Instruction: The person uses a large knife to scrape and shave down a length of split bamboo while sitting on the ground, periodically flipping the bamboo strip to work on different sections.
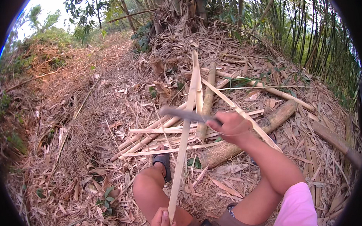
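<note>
My left hand [162, 222], low in the view near my lap, is closed round the near end of a long pale bamboo strip [181, 153]. The strip slants up and away between my knees toward the split bamboo beyond. In my right hand [234, 128] is the dark handle of a machete [185, 114], its blade pointing left and blurred. That blade crosses over the strip around mid-length; whether it touches cannot be made out. Just beyond lies a split bamboo length [199, 90].
A thick bamboo pole [275, 117] lies under my right forearm, and a thinner pole [208, 98] points away from me. Several split strips [161, 130] are heaped ahead of my sandalled foot [162, 163]. Dry leaves cover the slope; bamboo stems [298, 41] stand behind.
</note>
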### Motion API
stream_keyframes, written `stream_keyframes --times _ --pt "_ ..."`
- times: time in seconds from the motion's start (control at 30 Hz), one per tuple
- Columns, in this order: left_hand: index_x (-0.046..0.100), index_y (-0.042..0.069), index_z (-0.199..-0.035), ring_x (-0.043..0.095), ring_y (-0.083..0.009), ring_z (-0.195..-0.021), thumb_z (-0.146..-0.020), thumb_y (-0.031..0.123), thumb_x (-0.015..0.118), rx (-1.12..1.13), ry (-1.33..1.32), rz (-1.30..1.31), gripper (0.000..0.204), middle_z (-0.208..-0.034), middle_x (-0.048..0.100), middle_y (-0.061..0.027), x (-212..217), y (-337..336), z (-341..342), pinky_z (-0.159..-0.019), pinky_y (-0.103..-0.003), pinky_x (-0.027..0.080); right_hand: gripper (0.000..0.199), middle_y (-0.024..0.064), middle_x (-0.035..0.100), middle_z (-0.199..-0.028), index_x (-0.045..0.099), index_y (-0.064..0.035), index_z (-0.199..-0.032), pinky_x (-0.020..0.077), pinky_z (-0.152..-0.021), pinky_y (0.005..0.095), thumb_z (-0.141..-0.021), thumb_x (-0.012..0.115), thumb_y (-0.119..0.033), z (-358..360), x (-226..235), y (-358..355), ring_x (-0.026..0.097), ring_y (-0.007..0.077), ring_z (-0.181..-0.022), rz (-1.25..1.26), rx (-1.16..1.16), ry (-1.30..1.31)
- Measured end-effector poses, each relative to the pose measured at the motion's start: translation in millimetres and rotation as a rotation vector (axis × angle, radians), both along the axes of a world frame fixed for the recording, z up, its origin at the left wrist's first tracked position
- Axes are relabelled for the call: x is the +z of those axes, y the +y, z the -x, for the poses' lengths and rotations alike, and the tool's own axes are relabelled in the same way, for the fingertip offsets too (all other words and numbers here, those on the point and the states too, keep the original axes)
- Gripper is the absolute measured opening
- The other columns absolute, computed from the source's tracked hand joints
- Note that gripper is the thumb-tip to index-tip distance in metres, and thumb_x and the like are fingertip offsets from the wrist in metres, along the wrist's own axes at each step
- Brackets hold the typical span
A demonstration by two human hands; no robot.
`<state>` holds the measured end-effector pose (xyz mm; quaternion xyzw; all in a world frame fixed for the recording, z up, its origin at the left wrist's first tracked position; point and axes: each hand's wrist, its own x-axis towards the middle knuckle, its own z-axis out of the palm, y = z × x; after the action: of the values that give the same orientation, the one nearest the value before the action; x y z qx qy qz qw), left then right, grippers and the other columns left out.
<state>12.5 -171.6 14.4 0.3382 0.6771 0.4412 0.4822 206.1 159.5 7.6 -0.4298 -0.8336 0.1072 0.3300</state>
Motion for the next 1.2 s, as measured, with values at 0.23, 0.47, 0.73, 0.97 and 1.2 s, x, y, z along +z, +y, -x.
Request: stream_keyframes --times 0.23,0.47,0.73,0.97,1.2 --pt "0.054 0.008 -0.098 0.039 -0.0055 -0.05 -0.108 0.03 0.035 -0.017 -0.024 -0.144 0.031 -0.061 0.044 0.0027 -25.4 12.6 -3.8 -0.045 -0.021 0.033 0.061 0.0149 0.063 -0.067 0.064 -0.0059 -0.078 0.0495 -0.063 0.0466 -0.091 0.053 -0.064 5.7 -1.1 -25.8 0.064 0.0356 -0.064 -0.158 0.11 0.006" --pt "0.055 0.009 -0.095 0.041 -0.0068 -0.05 -0.108 0.03 0.036 -0.142 0.045 0.046 0.031 -0.06 0.045 0.002 -7.8 -26.0 -4.2 -0.044 -0.023 0.033 0.068 0.0201 0.062 -0.067 0.064 -0.0037 -0.079 0.047 -0.061 0.0482 -0.093 0.045 -0.068 -67.3 -4.9 69.8 0.062 0.0414 -0.068 -0.029 -0.38 0.095" --pt "0.055 0.007 -0.095 0.041 -0.0085 -0.05 -0.107 0.031 0.038 -0.008 0.082 -0.005 0.031 -0.061 0.045 0.0014 -30.3 -49.0 1.7 -0.045 -0.025 0.034 0.086 0.0237 0.067 -0.079 0.069 -0.001 -0.078 0.0507 -0.075 0.0512 -0.091 0.031 -0.077 -76.9 -16.7 93.4 0.066 0.0419 -0.084 0.298 -0.61 0.24" --pt "0.05 0.005 -0.114 0.039 -0.0095 -0.044 -0.106 0.029 0.042 0.022 -0.194 0.069 0.027 -0.066 0.047 -0.0019 -25.6 -10.2 -5.6 -0.04 -0.024 0.034 0.089 0.0256 0.065 -0.073 0.069 0.0032 -0.077 0.0481 -0.08 0.05 -0.093 0.028 -0.075 -37.6 -32.4 84.1 0.065 0.0438 -0.082 0.385 -0.441 0.227" --pt "0.048 0.003 -0.12 0.046 -0.0099 -0.053 -0.099 0.018 0.046 0.063 -0.712 -0.039 0.026 -0.082 0.054 -0.0052 -39.5 62.8 20.2 -0.043 -0.023 0.038 0.074 0.0174 0.055 -0.058 0.055 0.0007 -0.067 0.0424 -0.056 0.0468 -0.093 0.046 -0.067 31.1 -0.1 -30.6 0.056 0.0349 -0.056 0.404 0.041 0.05"
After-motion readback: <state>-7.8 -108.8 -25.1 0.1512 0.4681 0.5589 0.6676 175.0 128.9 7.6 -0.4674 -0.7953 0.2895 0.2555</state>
